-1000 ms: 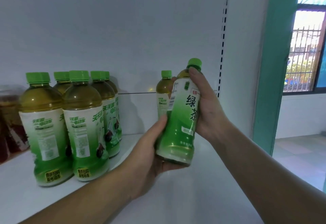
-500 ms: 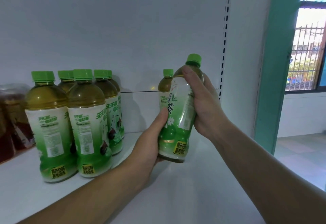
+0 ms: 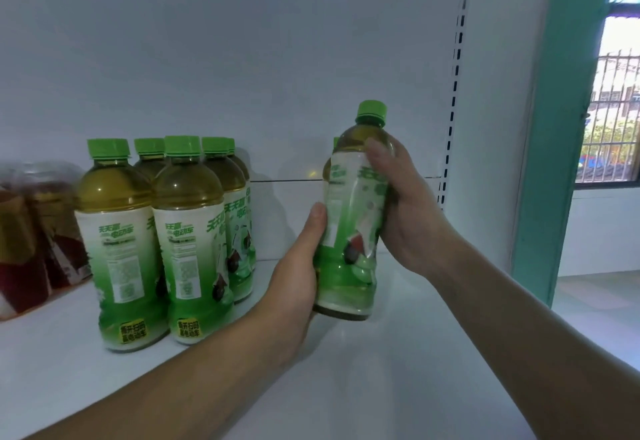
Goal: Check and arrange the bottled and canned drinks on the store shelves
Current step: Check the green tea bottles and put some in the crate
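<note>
I've got the green tea bottle (image 3: 349,232) up in both hands, upright with a slight tilt, over the right half of the shelf (image 3: 398,370), and its base looks clear of the board. My left hand (image 3: 298,287) is curled round the lower body, thumb laid up the label. My right hand (image 3: 408,211) wraps the shoulder from the far side, fingers bent over the top of the label just under the green cap (image 3: 371,113). Both grips are closed on it, nothing slack.

Handling call: it looks full, so I'd expect real weight. The plastic wall should give a little under a squeeze, and the glossy label is probably slick. The best holds are the ones I have, low on the body and up at the shoulder, not the cap.

Around it: another bottle (image 3: 327,169) stands right behind, near the back panel (image 3: 242,76), mostly hidden. To the left, well apart, a tight cluster of matching bottles (image 3: 187,242) stands toward the front edge, and dark red packs (image 3: 31,249) sit at the far left end. The hidden one behind is what I could knock when setting this down
</note>
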The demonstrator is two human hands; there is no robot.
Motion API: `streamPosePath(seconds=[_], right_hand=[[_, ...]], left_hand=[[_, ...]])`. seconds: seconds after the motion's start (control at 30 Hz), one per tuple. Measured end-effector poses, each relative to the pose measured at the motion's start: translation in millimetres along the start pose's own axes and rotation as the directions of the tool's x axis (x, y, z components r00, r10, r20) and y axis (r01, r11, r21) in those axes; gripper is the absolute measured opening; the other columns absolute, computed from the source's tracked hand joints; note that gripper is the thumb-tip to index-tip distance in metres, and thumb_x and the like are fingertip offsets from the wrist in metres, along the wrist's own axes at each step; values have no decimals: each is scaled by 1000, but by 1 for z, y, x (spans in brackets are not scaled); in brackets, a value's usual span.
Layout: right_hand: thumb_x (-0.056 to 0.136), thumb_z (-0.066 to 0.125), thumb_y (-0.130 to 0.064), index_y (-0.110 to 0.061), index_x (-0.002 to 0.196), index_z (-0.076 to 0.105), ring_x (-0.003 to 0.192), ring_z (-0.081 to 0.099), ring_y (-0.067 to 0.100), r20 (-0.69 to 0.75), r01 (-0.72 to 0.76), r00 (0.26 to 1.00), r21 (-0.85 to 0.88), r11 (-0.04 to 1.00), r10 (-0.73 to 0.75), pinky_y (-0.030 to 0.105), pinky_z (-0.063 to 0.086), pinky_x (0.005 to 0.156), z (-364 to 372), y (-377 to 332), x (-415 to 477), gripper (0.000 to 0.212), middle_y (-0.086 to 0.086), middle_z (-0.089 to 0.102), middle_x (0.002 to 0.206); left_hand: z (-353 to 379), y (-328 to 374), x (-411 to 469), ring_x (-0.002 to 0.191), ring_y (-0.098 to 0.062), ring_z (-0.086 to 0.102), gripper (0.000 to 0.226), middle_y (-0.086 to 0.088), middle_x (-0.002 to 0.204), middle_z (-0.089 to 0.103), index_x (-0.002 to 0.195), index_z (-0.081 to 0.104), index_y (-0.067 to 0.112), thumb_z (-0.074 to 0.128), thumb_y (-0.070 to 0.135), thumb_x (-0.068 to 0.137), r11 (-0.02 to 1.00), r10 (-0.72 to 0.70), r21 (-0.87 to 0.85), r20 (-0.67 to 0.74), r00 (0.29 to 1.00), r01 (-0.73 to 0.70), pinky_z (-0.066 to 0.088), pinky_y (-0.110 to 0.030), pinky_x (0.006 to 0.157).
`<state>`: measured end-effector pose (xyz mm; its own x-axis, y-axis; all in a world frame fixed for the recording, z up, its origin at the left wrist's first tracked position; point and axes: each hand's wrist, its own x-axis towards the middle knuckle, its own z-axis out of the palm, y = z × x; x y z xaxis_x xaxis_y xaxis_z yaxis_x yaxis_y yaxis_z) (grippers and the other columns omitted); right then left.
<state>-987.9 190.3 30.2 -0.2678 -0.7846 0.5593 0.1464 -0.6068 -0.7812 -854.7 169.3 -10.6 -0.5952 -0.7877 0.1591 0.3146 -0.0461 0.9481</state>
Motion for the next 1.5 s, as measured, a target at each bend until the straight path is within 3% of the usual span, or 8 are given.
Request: streamPosePath(seconds=[0.3, 0.4, 0.53, 0.73, 0.97, 1.13, 1.27, 1.5], right_hand=[[63, 88, -33, -27, 124, 56, 103, 71, 16, 10, 184, 982, -261, 948, -188, 37, 58, 88, 8, -1, -7, 69, -4, 71, 113], [65, 82, -37, -32, 127, 51, 106, 71, 22, 181, 101, 982, -230, 968, -59, 40, 57, 89, 11, 2, -10, 70, 1, 71, 116], [77, 74, -21, -26, 129, 52, 97, 73, 24, 337, 2, 941, -141, 990, 46, 30, 58, 77, 10, -11, -12, 57, 7, 73, 107], [69, 73, -24, -9, 121, 54, 87, 69, 23, 412, -23, 910, -71, 997, 50, 32, 58, 74, 14, -16, -14, 57, 12, 67, 102], [68, 75, -22, -18, 133, 53, 112, 64, 45, 344, 59, 939, -101, 993, -21, 53, 55, 96, 10, -14, -10, 69, 32, 57, 130], [65, 75, -22, -22, 126, 56, 112, 64, 33, 385, 100, 922, -129, 987, -43, 43, 53, 97, 4, -20, -8, 64, 27, 59, 128], [62, 76, -5, -20, 124, 56, 112, 65, 31, 434, 143, 898, -147, 979, -66, 41, 53, 98, 1, -22, -7, 67, 17, 67, 121], [59, 81, -30, -13, 117, 64, 102, 67, 32, 207, 79, 976, -71, 994, -63, 45, 57, 90, -7, -21, 0, 62, 17, 69, 114]], left_hand=[[-6, -5, 12, 100, -22, 73, 51, -3, 105, 77, 112, 75, 24, 36, 56, 101, 999, 39, -23, -49, 998, -40, 52, -45, 99], [-6, -10, 14, 81, -27, 71, 54, -11, 92, 76, 99, 78, 14, 40, 52, 100, 993, -16, -114, -69, 998, 9, 55, -41, 82], [-15, -5, 8, 57, -28, 64, 43, -15, 69, 66, 65, 74, 5, 51, 39, 78, 964, -110, -213, 213, 971, 156, 54, -35, 63], [-22, -6, 0, 91, -24, 72, 53, -8, 93, 76, 99, 74, 8, 64, 58, 85, 975, -169, -26, 556, 814, 220, 54, -33, 88], [-8, 5, 1, 60, -30, 65, 50, -19, 72, 68, 77, 69, 2, 45, 44, 87, 999, -30, 21, 104, 994, 28, 58, -32, 59], [1, 7, 3, 51, 17, 58, 74, 28, 51, 62, 47, 68, 49, 20, 51, 103, 966, 208, 184, -116, 971, -185, 42, -15, 64], [-2, 5, 13, 58, 23, 56, 70, 35, 55, 60, 49, 60, 66, 16, 50, 101, 933, 301, 231, -88, 950, -275, 38, -10, 65], [-11, 4, 11, 88, -16, 74, 55, -1, 99, 78, 100, 79, 26, 41, 62, 83, 996, 83, 19, 137, 987, -87, 54, -36, 88]])
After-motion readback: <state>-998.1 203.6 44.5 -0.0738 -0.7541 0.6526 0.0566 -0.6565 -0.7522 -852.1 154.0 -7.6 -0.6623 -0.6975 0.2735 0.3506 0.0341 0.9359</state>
